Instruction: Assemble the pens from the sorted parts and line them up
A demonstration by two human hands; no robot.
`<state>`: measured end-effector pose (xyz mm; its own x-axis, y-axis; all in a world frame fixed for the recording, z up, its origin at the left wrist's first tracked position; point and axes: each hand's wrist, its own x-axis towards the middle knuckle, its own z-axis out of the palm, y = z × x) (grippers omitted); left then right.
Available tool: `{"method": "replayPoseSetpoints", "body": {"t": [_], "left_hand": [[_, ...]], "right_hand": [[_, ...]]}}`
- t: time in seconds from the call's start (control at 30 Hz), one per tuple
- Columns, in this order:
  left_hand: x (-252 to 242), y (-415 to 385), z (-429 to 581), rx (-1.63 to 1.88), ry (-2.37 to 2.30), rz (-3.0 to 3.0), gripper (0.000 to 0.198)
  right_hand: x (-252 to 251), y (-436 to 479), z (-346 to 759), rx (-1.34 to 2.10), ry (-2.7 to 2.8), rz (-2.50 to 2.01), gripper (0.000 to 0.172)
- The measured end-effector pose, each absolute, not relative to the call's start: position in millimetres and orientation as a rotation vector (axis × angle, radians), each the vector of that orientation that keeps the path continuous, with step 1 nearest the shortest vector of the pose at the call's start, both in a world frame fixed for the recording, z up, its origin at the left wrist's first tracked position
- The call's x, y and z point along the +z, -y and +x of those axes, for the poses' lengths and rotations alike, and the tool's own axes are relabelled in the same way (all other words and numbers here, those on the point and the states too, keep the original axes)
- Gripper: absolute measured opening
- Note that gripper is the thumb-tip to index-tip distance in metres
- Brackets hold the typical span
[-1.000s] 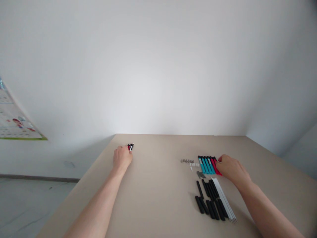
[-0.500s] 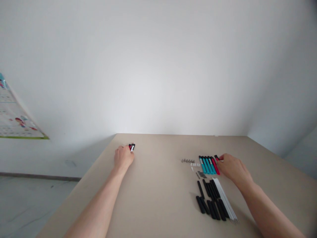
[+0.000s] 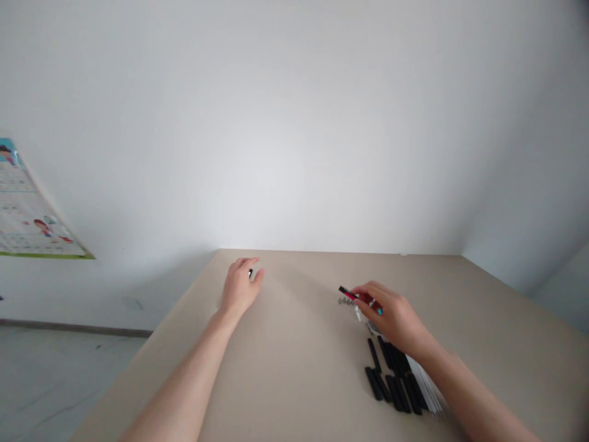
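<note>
My left hand (image 3: 242, 287) is open over the far left of the table, thumb and fingers apart. Partly hidden behind its fingers lies a small black-and-white pen piece (image 3: 250, 273). Between the thumb and fingers of my right hand (image 3: 389, 310) is a red pen barrel (image 3: 350, 295) with a black end, raised above the parts on the right. Small grey cone-shaped tips (image 3: 344, 301) and small white pieces (image 3: 358, 314) show just below it. My right hand covers most of the turquoise barrels.
Several black tubes (image 3: 396, 393) lie in two rows on the beige table (image 3: 294, 368), nearer to me. White refills (image 3: 426, 387) lie beside them, partly under my right forearm. A wall (image 3: 294, 123) rises behind the table; a poster (image 3: 41, 209) hangs at left.
My right hand has lifted the red barrel from the end of the barrel row and carried it left. My left hand has let go of the pen pieces and opened, moving slightly right.
</note>
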<state>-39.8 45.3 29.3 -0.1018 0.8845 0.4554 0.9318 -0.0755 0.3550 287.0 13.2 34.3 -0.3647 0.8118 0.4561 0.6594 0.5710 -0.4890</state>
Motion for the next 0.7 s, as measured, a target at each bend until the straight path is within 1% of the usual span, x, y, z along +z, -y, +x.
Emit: {"method": "replayPoseSetpoints", "body": {"t": [0.03,0.07,0.1,0.13,0.2,0.23,0.27,0.3,0.37,0.5,0.6,0.7], "left_hand": [[32.8,-39.4,-31.0,-1.113,1.860,-2.240,0.032],[36.0,-32.1,-20.7,-1.219,1.643,-2.437,0.032],[38.7,-23.9,-9.4,-1.232,1.459,-2.619,0.034],[40.6,-15.6,2.4,-1.170,1.306,-2.796,0.038],[41.1,-1.7,23.8,-0.998,1.141,-2.993,0.044],[39.6,2.7,32.0,-0.901,1.106,-3.051,0.038],[37.0,5.1,37.9,-0.809,1.093,-3.094,0.027],[33.6,5.5,41.4,-0.752,1.103,-3.120,0.021],[25.7,2.2,41.3,-0.737,1.210,-3.117,0.021],[13.5,-8.4,26.9,-0.907,1.457,-3.041,0.020],[10.4,-12.0,19.3,-1.047,1.518,-3.051,0.019],[9.6,-13.3,18.9,-1.169,1.541,-3.049,0.016]], "right_hand": [[35.2,-8.8,279.7,0.318,2.170,-1.108,0.019],[35.8,-4.8,273.1,0.344,2.196,-1.054,0.019],[35.9,-1.6,267.4,0.371,2.216,-1.007,0.019],[35.5,0.7,262.6,0.400,2.229,-0.967,0.018],[33.3,2.9,256.6,0.455,2.245,-0.908,0.017],[31.8,2.7,255.3,0.477,2.249,-0.892,0.017],[30.3,2.0,255.3,0.492,2.253,-0.891,0.016],[29.0,0.7,256.6,0.501,2.257,-0.898,0.016],[27.3,-3.2,262.5,0.491,2.251,-0.941,0.016],[26.8,-14.8,283.6,0.343,2.144,-1.144,0.020],[24.9,-23.6,298.2,0.226,2.079,-1.289,0.021],[20.7,-29.0,304.8,0.182,2.065,-1.365,0.022]]}}
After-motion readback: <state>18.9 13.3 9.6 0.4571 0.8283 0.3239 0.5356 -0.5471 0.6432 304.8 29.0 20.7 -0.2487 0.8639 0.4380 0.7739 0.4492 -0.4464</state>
